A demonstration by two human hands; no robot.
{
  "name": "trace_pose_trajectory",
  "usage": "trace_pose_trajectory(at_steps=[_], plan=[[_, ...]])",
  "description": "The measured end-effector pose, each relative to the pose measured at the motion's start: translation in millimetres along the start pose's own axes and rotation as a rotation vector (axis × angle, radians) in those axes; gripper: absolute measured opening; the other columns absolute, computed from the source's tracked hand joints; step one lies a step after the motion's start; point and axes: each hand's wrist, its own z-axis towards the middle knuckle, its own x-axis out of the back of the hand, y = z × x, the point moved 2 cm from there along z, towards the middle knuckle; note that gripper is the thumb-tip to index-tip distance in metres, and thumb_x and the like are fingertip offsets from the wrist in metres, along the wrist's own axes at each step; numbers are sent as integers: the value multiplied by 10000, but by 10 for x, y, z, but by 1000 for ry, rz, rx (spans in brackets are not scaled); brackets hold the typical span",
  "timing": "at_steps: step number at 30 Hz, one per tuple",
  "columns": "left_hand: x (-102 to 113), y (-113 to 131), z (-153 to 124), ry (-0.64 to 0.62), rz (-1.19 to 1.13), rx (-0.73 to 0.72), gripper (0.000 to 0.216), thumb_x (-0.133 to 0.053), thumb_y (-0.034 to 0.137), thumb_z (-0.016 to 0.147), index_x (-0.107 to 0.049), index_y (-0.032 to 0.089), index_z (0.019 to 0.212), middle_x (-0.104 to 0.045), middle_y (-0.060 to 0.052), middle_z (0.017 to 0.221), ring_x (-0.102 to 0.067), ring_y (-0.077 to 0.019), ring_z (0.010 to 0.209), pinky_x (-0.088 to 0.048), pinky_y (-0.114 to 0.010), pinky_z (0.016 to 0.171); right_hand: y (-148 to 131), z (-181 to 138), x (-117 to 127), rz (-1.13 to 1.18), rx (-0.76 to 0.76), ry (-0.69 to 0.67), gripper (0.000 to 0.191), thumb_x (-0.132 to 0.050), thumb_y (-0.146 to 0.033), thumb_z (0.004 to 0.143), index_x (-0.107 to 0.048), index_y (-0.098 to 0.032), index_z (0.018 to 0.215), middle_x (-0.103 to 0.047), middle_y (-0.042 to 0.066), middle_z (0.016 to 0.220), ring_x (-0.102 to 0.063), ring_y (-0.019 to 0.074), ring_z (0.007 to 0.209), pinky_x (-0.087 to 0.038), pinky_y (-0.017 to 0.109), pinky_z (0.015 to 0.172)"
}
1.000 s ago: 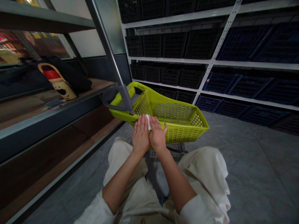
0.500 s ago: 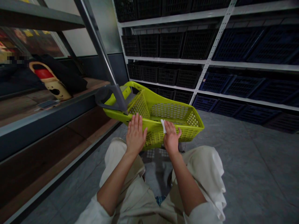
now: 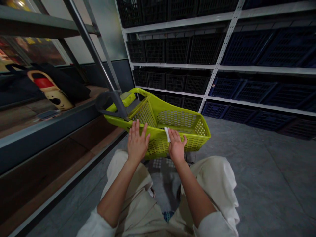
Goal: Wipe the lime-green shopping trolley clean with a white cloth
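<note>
A lime-green shopping basket cart (image 3: 181, 117) with perforated sides stands on the floor in front of my knees. My left hand (image 3: 137, 143) lies flat against its near side, fingers outstretched, fingertips by the rim below the grey handle bracket (image 3: 117, 103). Farther right, my right hand (image 3: 176, 144) presses a white cloth or tissue (image 3: 167, 134) to the near rim, thumb sticking out. Most of the white piece is hidden under the fingers. A long metal handle pole (image 3: 93, 49) rises from the bracket toward the upper left.
White shelving (image 3: 214, 67) with several rows of black crates (image 3: 175, 82) and blue crates (image 3: 255, 90) lines the back. On the left, a wooden-topped shelf (image 3: 17, 123) bears a phone (image 3: 48, 114), a dog-faced cylindrical pouch (image 3: 58, 98) and a dark bag (image 3: 74, 87). Grey floor tiles (image 3: 259, 164) spread at right.
The cart and both hands appear slightly farther left in view. My left fingers have spread apart more. My right hand still holds the white piece against the rim.
</note>
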Motion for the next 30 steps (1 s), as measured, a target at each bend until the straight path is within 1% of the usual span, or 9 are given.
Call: trace_pose_trajectory(at_steps=[4, 8, 10, 12, 16, 20, 22, 27, 30], plan=[[10, -82, 97, -3, 40, 39, 524, -481, 306, 978, -433, 224, 1494, -159, -151, 1672, -133, -327, 1544, -265, -572, 1196, -104, 54, -59, 12, -3, -32, 633, -342, -89, 892, -424, -256, 1497, -514, 81, 1513, -402, 211, 1421, -126, 519, 1183], [-19, 90, 162, -17, 62, 93, 612, -528, 227, 912, -395, 79, 1492, -174, -222, 1651, -89, -352, 1545, -202, -591, 1213, -179, 83, -108, 18, 15, -45, 645, -346, -81, 887, -403, -248, 1507, -508, 87, 1518, -394, 208, 1427, -124, 523, 1181], [-121, 298, 170, -95, 9, -38, 673, -495, 167, 887, -313, 39, 1522, -199, -208, 1648, -111, -308, 1548, -190, -532, 1236, -171, 89, -123, 28, 27, -48, 645, -356, -79, 880, -413, -248, 1500, -517, 91, 1510, -395, 208, 1427, -117, 521, 1179], [-270, 513, 164, -183, -79, -201, 727, -468, 147, 872, -233, 53, 1554, -209, -166, 1655, -126, -258, 1549, -212, -463, 1244, -114, 89, -119, 37, 36, -47, 617, -372, -81, 877, -465, -250, 1463, -536, 93, 1493, -410, 213, 1416, -120, 518, 1174], [-545, 768, 159, -237, -175, -374, 802, -424, 132, 859, -86, 71, 1584, -179, -140, 1666, -129, -225, 1548, -221, -433, 1244, 149, 48, -30, -12, 45, -17, 604, -387, -66, 858, -524, -264, 1412, -566, 85, 1465, -446, 215, 1388, -134, 512, 1166], [-631, 831, 160, -269, -176, -400, 876, -446, 96, 817, -29, 75, 1588, -170, -140, 1669, -189, -227, 1538, -196, -432, 1252, 522, -57, 122, -113, 34, 6, 713, -385, -27, 807, -460, -273, 1473, -570, 85, 1460, -443, 210, 1391, -112, 511, 1172], [-610, 846, 148, -281, -168, -382, 868, -486, 130, 838, -60, 103, 1593, -186, -142, 1667, -239, -238, 1524, -204, -436, 1249, 712, -125, 198, -169, 18, 41, 735, -389, -25, 793, -454, -281, 1480, -577, 79, 1453, -455, 214, 1381, -110, 515, 1173], [-536, 863, 83, -293, -129, -382, 799, -591, 151, 845, -275, 279, 1567, -203, -111, 1668, -328, -300, 1485, -240, -480, 1232, 1192, -338, 373, -247, -75, 125, 719, -343, -32, 807, -460, -276, 1474, -546, 61, 1487, -463, 195, 1388, -79, 529, 1183], [-501, 856, 41, -281, -133, -364, 773, -609, 150, 844, -325, 302, 1547, -218, -112, 1663, -315, -308, 1491, -249, -498, 1227, 1389, -450, 455, -240, -163, 161, 693, -334, -40, 812, -493, -263, 1449, -558, 64, 1475, -459, 192, 1401, -83, 535, 1185]])
